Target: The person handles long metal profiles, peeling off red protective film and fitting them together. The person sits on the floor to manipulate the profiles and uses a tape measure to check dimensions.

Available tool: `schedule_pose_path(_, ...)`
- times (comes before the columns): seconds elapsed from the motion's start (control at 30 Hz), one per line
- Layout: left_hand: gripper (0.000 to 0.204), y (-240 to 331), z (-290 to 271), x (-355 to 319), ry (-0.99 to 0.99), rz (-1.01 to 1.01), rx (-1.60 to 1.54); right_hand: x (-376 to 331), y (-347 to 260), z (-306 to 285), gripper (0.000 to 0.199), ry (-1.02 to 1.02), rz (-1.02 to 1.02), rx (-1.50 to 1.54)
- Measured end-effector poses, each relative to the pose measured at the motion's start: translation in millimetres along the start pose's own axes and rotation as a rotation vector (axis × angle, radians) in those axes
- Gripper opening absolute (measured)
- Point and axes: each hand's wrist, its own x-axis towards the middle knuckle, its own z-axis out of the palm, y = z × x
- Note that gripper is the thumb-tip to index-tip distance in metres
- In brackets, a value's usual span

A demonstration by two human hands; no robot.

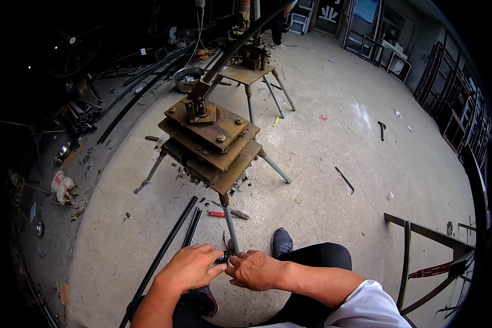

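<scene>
My left hand (192,267) and my right hand (256,270) come together low in the view, close to the front leg of a rusty metal press (216,131). Between them is a small black piece (222,256), its kind unclear. The left thumb and fingers close around it from the left. My right fingers are curled at its right side; what they grip is hidden behind the hand. A dark thin strip (224,240) rises just above the piece. Beside my left hand, a short black bar (192,227) and a longer black bar (167,249) lie slanted.
A red-handled tool (217,214) lies by the press leg. Farther back stand a second press (249,71) and a metal basin (189,78). At right is a metal frame (429,232). Rods and scraps litter the concrete floor (333,136). Another person (277,33) stands far off.
</scene>
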Motion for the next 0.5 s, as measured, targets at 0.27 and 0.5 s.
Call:
schedule_pose_path(0.27, 0.045, 1.3, -1.3, -0.4, 0.002, 0.01, 0.003, -0.8, 1.4, 5.4, 0.034, 0.03, -0.005, -0.008)
schedule_pose_path(0.5, 0.044, 0.1, 0.5, -0.1, 0.003, 0.001, -0.001, -0.4, 0.1, 1.5, 0.035, 0.031, -0.006, -0.004)
